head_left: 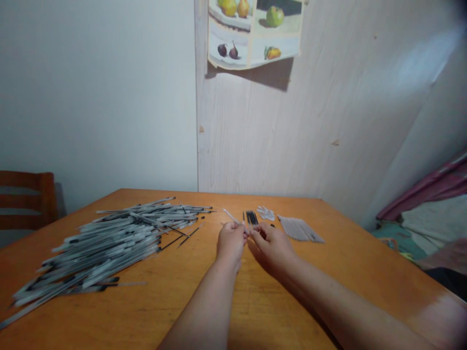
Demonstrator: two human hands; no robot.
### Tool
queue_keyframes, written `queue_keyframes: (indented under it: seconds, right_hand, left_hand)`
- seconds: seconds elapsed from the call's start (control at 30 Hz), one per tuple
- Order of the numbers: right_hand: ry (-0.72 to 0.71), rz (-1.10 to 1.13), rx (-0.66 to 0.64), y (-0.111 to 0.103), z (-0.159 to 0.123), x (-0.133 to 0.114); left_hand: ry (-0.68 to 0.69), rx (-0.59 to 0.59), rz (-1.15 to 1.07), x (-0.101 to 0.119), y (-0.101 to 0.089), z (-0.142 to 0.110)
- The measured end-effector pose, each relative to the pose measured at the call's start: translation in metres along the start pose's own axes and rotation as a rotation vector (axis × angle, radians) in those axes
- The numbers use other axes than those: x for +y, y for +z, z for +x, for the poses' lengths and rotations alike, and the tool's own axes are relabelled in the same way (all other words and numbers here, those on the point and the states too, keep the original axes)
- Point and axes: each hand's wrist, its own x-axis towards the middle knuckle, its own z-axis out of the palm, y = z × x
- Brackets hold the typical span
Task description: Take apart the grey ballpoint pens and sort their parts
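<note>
My left hand (231, 244) is closed in a pinch around a slim, pale see-through pen barrel (230, 215), which sticks out beyond the fingers toward the upper left. The fingertips of my right hand (274, 247) meet the left ones and pinch near the barrel's lower end; fine detail there is blurred. Just beyond the hands lie several thin black sticks (251, 217) side by side, like pen parts. Small clear pieces (266, 213) are gathered to their right. Farther right, pale slim barrels (299, 228) are lined up in a neat row.
A large loose pile of slim grey-white pens (116, 243) with black ends covers the left of the wooden table (189, 311). A few dark sticks (188, 236) lie at its edge. A wooden chair (27, 194) stands left; fabric (434, 218) lies beyond the right edge.
</note>
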Motion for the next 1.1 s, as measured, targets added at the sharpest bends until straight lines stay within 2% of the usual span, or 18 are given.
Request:
queue_keyframes:
  seconds: [0.17, 0.37, 0.5, 0.7, 0.87, 1.1]
  right_hand:
    - [-0.003, 0.055, -0.036, -0.002, -0.009, 0.001]
    - [0.040, 0.045, 0.033, -0.011, -0.017, 0.012]
    - [0.106, -0.065, 0.059, -0.034, -0.017, 0.031]
    - [0.333, -0.294, 0.176, -0.064, -0.015, 0.077]
    - [0.446, -0.325, 0.164, -0.068, -0.012, 0.100]
    - [0.491, -0.394, 0.061, -0.068, -0.007, 0.101]
  left_hand:
    - [-0.027, -0.113, -0.043, 0.001, 0.004, -0.009]
    - [-0.041, -0.209, 0.006, 0.003, 0.007, -0.017]
    - [-0.001, -0.175, 0.088, 0.001, 0.008, -0.015]
    - [0.019, -0.126, 0.112, -0.003, 0.006, -0.010]
    - [0.013, -0.112, 0.133, -0.003, 0.005, -0.009]
    - [0.010, -0.123, 0.153, -0.005, 0.004, -0.007]
